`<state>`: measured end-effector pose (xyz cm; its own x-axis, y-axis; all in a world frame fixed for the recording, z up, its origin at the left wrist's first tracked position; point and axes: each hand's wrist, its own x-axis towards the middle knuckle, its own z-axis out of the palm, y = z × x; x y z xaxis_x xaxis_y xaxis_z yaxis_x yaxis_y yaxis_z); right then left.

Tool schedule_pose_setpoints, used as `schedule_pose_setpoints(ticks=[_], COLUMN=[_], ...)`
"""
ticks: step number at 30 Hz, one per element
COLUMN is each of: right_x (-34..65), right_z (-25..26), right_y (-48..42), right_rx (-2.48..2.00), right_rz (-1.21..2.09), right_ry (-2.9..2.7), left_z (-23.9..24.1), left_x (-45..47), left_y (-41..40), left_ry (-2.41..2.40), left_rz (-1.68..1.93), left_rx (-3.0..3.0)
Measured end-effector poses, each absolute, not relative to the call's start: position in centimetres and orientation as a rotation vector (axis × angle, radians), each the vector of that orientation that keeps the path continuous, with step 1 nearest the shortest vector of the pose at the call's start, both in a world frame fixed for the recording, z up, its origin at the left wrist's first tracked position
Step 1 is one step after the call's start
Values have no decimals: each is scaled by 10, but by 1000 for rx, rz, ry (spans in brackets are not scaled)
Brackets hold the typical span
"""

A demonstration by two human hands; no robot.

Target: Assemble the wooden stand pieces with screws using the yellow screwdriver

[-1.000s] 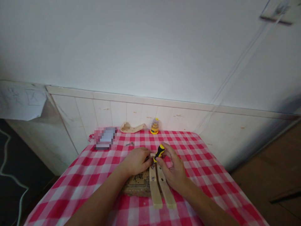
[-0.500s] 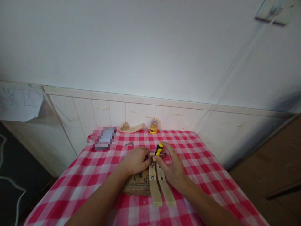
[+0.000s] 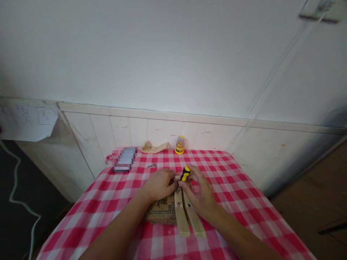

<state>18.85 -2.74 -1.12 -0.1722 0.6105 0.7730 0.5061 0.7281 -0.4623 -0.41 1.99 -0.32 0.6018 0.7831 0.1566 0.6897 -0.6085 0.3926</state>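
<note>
A short yellow-and-black screwdriver (image 3: 185, 173) is in the fingers of my right hand (image 3: 202, 193), tilted, its tip at a screw near the far end of the left wooden strip (image 3: 182, 220). A second screw (image 3: 178, 204) stands in that strip, closer to me. My left hand (image 3: 162, 184) is closed on the strip's far end; the fingertips are partly hidden. Beside it, under my right hand, runs a similar wooden strip (image 3: 197, 224) with a dark hole. Both lie over a brown board with black printed lines (image 3: 159, 216).
Loose screws (image 3: 152, 165) lie beyond my left hand. Farther back are a blurred-out phone (image 3: 126, 159), a curved wooden piece (image 3: 154, 148) and a yellow-based clear container (image 3: 179, 145) near the wall. A red-and-white checked cloth (image 3: 130, 191) covers the table.
The view has shifted slightly, so everything appears a little farther right. The screwdriver handle has turned slightly in my right hand; my left hand keeps its hold.
</note>
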Motion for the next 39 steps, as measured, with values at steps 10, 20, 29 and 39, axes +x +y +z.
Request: schedule_pose_setpoints(ticks=[10, 20, 29, 39], right_x=[187, 186, 190, 188], right_z=[-14, -14, -8, -1], right_y=[-25, -40, -45, -47], right_rx=[-829, -722, -684, -666], right_rz=[128, 222, 183, 226], right_ry=[-1784, -1697, -1770, -1802], left_z=[-2, 0, -1, -2], left_x=[-4, -3, -4, -6], left_y=[19, 18, 18, 18], left_ry=[1209, 1246, 1214, 1211], left_rz=[482, 507, 518, 503], left_rx=[2571, 2592, 2614, 2605])
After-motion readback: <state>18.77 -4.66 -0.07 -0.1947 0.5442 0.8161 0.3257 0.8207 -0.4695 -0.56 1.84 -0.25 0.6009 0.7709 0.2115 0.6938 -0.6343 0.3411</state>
